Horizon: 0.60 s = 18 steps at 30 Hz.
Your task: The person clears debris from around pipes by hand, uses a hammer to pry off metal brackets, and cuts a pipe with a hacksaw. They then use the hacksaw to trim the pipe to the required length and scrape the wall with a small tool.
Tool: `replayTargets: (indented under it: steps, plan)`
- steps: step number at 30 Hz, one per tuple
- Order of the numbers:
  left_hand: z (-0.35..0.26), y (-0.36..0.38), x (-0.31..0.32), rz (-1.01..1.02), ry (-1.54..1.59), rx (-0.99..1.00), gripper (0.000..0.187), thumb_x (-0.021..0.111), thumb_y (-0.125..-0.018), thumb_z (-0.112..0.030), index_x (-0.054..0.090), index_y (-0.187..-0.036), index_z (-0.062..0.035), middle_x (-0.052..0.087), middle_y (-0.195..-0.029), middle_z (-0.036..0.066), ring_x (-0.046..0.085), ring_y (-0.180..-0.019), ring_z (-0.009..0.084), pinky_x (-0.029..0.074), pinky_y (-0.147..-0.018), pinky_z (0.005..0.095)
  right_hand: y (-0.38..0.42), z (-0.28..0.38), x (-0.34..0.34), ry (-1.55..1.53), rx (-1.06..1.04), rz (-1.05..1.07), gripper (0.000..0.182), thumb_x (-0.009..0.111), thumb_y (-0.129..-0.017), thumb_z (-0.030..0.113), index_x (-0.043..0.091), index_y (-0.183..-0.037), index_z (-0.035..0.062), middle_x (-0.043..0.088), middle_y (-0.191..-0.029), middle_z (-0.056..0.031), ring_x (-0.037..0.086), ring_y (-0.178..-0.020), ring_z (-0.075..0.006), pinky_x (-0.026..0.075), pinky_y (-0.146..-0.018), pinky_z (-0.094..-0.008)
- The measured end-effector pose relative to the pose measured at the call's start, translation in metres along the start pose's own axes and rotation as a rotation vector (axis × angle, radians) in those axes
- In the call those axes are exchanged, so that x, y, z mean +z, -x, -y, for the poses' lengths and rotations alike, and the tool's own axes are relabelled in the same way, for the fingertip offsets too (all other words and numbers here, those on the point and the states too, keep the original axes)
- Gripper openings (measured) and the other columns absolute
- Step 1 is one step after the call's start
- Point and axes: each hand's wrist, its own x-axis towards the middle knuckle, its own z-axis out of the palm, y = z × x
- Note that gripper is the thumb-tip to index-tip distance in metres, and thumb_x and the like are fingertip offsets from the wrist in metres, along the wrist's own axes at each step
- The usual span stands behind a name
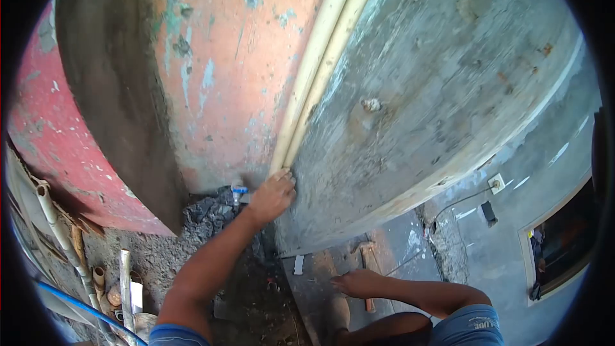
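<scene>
My left hand is wrapped around the lower end of the cream plastic pipes, two of which run side by side up the wall corner. Just left of that hand, a valve with a blue handle sits low against the wall above broken rubble. My right hand is held over my bent leg with its fingers curled closed; whatever is in them, if anything, is hidden. Behind that forearm, a hammer with a wooden handle lies on the grey floor, partly covered by the arm. A small white piece lies near the floor's edge.
Peeling pink wall and rough grey plaster rise ahead. At lower left are rubble, loose pipes and a blue hose. A socket with a cable and a framed opening are on the right.
</scene>
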Motion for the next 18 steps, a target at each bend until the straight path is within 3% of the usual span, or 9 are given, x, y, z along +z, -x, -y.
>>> replayTargets:
  steps: [2,4,5,7,8,11,13,15,18]
  plan:
    - [-0.03,-0.002,-0.011,-0.038,0.043,-0.093,0.026,0.056,-0.08,-0.01,0.064,-0.101,0.0041,0.061,-0.117,0.018,0.053,-0.118,0.0317,0.036,-0.108,0.0395,0.003,-0.007,-0.006,-0.013,-0.032,-0.109,0.038,0.043,-0.098,0.032,0.053,-0.126,0.0082,0.066,-0.098,-0.0234,0.064,-0.09,-0.0415,0.05,-0.079,-0.0506]
    - [-0.057,-0.009,-0.002,-0.256,0.519,-0.677,0.039,0.053,-0.082,-0.006,0.054,-0.119,0.0089,0.056,-0.122,0.025,0.051,-0.12,0.0388,0.035,-0.108,0.0431,-0.006,-0.015,0.0,-0.039,-0.082,-0.214,0.035,0.045,-0.098,0.031,0.056,-0.123,0.0085,0.066,-0.097,-0.0234,0.064,-0.087,-0.0421,0.05,-0.078,-0.0503]
    - [-0.063,-0.01,0.002,-0.251,0.487,-0.677,0.039,0.053,-0.082,-0.006,0.054,-0.119,0.0089,0.056,-0.122,0.025,0.051,-0.12,0.0388,0.035,-0.108,0.0431,-0.017,-0.022,0.01,-0.095,-0.094,-0.264,0.037,0.044,-0.098,0.034,0.055,-0.125,0.0107,0.066,-0.095,-0.024,0.064,-0.088,-0.0423,0.05,-0.079,-0.0508]
    - [-0.069,-0.016,0.009,-0.285,0.676,-0.954,0.059,0.049,-0.083,-0.006,0.035,-0.138,0.0094,0.047,-0.132,0.031,0.044,-0.126,0.0445,0.031,-0.11,0.043,-0.031,-0.028,0.021,-0.145,-0.13,-0.324,0.039,0.043,-0.098,0.037,0.054,-0.127,0.013,0.066,-0.093,-0.0245,0.064,-0.088,-0.0425,0.05,-0.079,-0.0512]
    - [-0.072,-0.02,0.013,-0.294,0.648,-0.949,0.059,0.049,-0.083,-0.006,0.035,-0.138,0.0094,0.047,-0.132,0.031,0.044,-0.126,0.0445,0.031,-0.11,0.043,-0.037,-0.028,0.022,-0.189,-0.217,-0.353,0.038,0.044,-0.098,0.035,0.056,-0.125,0.0118,0.066,-0.091,-0.0234,0.064,-0.086,-0.0422,0.05,-0.078,-0.0505]
    - [-0.075,-0.038,0.016,-0.281,0.867,-1.204,0.075,0.048,-0.082,-0.009,0.016,-0.148,0.0056,0.034,-0.144,0.033,0.033,-0.136,0.0416,0.025,-0.114,0.0378,-0.053,-0.036,0.022,-0.255,-0.372,-0.404,0.034,0.046,-0.098,0.032,0.059,-0.12,0.0091,0.067,-0.09,-0.0212,0.064,-0.083,-0.0407,0.05,-0.077,-0.0486]
    - [-0.076,-0.044,0.022,-0.335,0.871,-1.238,0.076,0.049,-0.082,-0.009,0.016,-0.149,0.0042,0.033,-0.145,0.033,0.033,-0.137,0.0409,0.025,-0.114,0.0374,-0.06,-0.043,0.017,-0.289,-0.431,-0.405,0.033,0.047,-0.098,0.03,0.061,-0.117,0.0075,0.067,-0.091,-0.0202,0.065,-0.082,-0.0396,0.05,-0.076,-0.0475]
    - [-0.073,-0.042,0.037,-0.377,0.882,-1.273,0.077,0.049,-0.082,-0.009,0.015,-0.15,0.0029,0.033,-0.145,0.032,0.033,-0.137,0.0401,0.024,-0.114,0.037,-0.054,-0.037,0.006,-0.399,-0.413,-0.261,0.032,0.049,-0.098,0.029,0.059,-0.118,0.0063,0.066,-0.081,-0.0166,0.065,-0.075,-0.0323,0.05,-0.073,-0.0421]
    - [-0.066,-0.044,0.041,-0.446,0.857,-1.255,0.081,0.051,-0.08,-0.009,0.013,-0.151,-0.0006,0.036,-0.146,0.029,0.038,-0.135,0.0365,0.028,-0.112,0.0345,-0.055,-0.038,0.011,-0.411,-0.472,-0.365,0.032,0.049,-0.098,0.03,0.06,-0.118,0.0067,0.065,-0.074,-0.013,0.064,-0.068,-0.0273,0.05,-0.069,-0.0398]
